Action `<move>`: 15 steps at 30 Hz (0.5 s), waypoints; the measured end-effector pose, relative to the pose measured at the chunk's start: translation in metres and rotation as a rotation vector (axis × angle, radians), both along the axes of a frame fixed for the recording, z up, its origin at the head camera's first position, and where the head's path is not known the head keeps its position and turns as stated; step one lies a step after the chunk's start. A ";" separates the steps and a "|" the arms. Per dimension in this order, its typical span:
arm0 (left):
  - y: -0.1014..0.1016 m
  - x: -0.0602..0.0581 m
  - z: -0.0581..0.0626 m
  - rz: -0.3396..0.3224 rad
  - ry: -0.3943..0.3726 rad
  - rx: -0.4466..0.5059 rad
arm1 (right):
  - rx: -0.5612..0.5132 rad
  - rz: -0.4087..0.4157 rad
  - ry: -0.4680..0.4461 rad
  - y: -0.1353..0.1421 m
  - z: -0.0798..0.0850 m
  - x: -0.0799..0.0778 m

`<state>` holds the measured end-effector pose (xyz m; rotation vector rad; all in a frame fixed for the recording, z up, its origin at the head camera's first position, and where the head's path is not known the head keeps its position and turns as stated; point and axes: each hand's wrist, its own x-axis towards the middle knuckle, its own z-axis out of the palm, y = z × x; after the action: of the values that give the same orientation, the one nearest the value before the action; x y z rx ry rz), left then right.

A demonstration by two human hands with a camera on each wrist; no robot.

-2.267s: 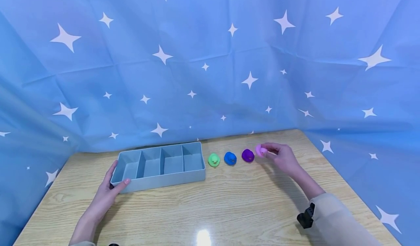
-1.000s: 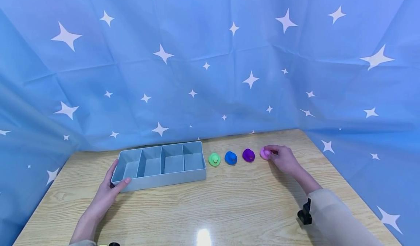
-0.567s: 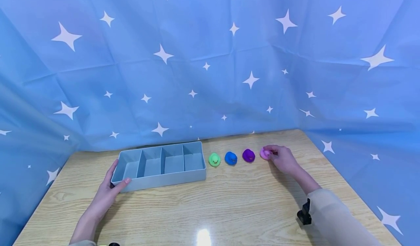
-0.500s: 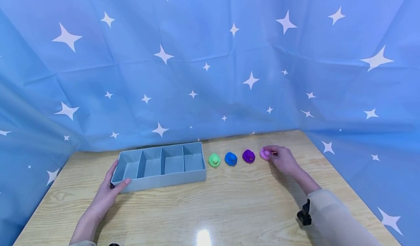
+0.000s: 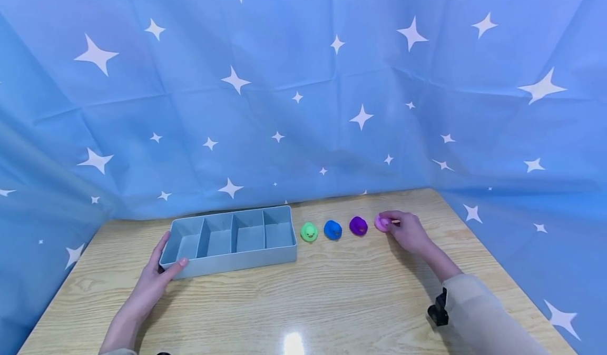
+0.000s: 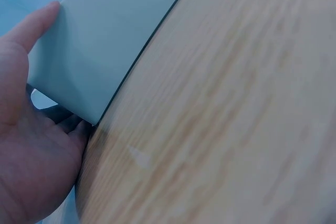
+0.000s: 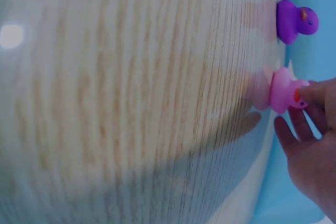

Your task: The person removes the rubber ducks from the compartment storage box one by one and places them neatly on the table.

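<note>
Four compartments' worth of grey-blue divided storage box (image 5: 227, 265) stand at the left of the table, and my left hand (image 5: 153, 281) grips its left end. The thumb lies on the front wall and the fingers go round the left side; the left wrist view shows the thumb on the box wall (image 6: 110, 35). At the right, my right hand (image 5: 410, 233) pinches a pink rubber duck (image 5: 380, 222) by the head between thumb and fingers. The duck sits upright on the table in the right wrist view. To its left are a purple duck (image 5: 358, 226), a blue duck (image 5: 333, 230) and a green duck (image 5: 309, 232).
The ducks form a row on the wood-grain table (image 5: 294, 302), running rightward from the box. A blue curtain with white stars (image 5: 303, 81) hangs behind the table's back edge. A black wrist camera (image 5: 438, 308) is on the right sleeve.
Since the earliest frame, my right hand has moved the pink duck a little rightward and down to the table, farther from the purple one. In the last second hardly anything moves.
</note>
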<state>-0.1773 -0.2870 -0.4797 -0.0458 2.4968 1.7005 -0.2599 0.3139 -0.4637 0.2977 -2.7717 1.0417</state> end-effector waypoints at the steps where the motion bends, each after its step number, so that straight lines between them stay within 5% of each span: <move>1: 0.000 0.000 0.000 0.000 0.003 0.001 | 0.000 -0.001 -0.003 -0.001 0.001 0.000; 15: -0.001 0.000 0.000 0.003 0.002 -0.002 | -0.083 -0.077 -0.102 -0.003 0.009 0.007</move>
<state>-0.1777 -0.2881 -0.4801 -0.0486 2.5011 1.7003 -0.2530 0.3106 -0.4549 0.1286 -2.7943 1.1799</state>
